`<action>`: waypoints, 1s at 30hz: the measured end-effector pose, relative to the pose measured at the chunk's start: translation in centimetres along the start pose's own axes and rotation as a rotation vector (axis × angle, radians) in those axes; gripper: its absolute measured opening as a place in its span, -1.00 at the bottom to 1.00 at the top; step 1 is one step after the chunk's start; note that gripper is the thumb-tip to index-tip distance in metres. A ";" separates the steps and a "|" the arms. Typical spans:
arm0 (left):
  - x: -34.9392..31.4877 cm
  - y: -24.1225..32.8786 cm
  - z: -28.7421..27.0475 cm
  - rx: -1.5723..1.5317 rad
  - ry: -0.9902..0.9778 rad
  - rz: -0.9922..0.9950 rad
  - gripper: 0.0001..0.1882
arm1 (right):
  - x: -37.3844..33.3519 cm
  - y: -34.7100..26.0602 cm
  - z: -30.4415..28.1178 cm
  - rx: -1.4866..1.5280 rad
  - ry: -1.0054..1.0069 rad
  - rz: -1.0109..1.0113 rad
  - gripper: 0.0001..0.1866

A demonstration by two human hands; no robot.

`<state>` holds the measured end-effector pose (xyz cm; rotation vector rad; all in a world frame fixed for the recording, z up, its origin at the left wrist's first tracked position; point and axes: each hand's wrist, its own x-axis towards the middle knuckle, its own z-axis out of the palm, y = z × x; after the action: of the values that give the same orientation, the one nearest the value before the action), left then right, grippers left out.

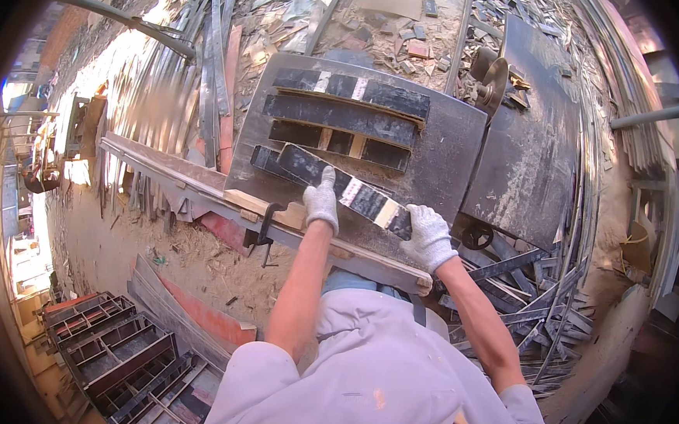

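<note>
A black, pale-striped board (366, 202) was held slantwise at the centre of the frame, above the bench (448, 151). The black strips (342, 122) lying just above it could probably be knocked askew if its upper-left end were swung; a slip might be caused by smooth faces under gloved fingers. Its near edge was gripped by the left hand (322, 200), thumb laid on top; its lower-right end was grasped by the curled right hand (428, 238). The fingers underneath were hidden.
</note>
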<state>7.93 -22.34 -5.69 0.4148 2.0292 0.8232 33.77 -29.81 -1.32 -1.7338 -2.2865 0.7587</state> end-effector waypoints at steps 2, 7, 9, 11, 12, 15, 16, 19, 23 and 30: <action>4.2 -0.8 -2.8 0.153 0.148 0.013 -0.06 | 4.3 -2.5 1.7 -0.060 -0.058 -0.061 -0.25; 11.4 -4.9 -6.4 -0.151 0.114 -0.178 -0.12 | 8.8 -6.5 5.8 -0.248 -0.135 -0.141 0.09; 9.5 -2.8 -2.9 -0.311 0.057 -0.207 -0.26 | 10.2 -4.8 6.1 -0.254 -0.176 -0.060 -0.08; 7.7 -1.5 -1.8 -0.417 0.051 -0.239 -0.44 | 10.4 -3.9 6.1 -0.264 -0.111 -0.083 -0.23; 8.1 -1.4 -2.1 -0.393 0.088 -0.250 -0.49 | 10.6 -3.9 6.0 -0.265 -0.164 -0.082 -0.16; 6.2 0.4 -2.6 -0.450 0.028 -0.323 -0.63 | 10.0 -4.5 2.0 0.013 -0.173 0.089 -0.01; 5.8 0.9 -2.8 -0.459 0.023 -0.336 -0.65 | 9.8 -4.2 0.8 0.144 -0.127 0.232 0.03; 6.0 0.7 -3.1 -0.507 -0.079 -0.337 -0.61 | 11.4 0.7 2.3 0.550 0.241 0.610 -0.07; 6.3 0.1 -3.6 -0.545 -0.109 -0.359 -0.58 | 11.0 0.5 3.0 0.625 0.058 0.662 -0.15; 4.1 -0.1 -4.7 -0.575 -0.136 -0.376 -0.60 | 12.9 2.3 2.9 -0.205 -0.010 -0.015 -0.06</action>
<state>1.73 -21.96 -6.38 -0.2245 1.5820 1.0517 30.51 -18.14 -7.01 -1.7970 -2.4569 0.5475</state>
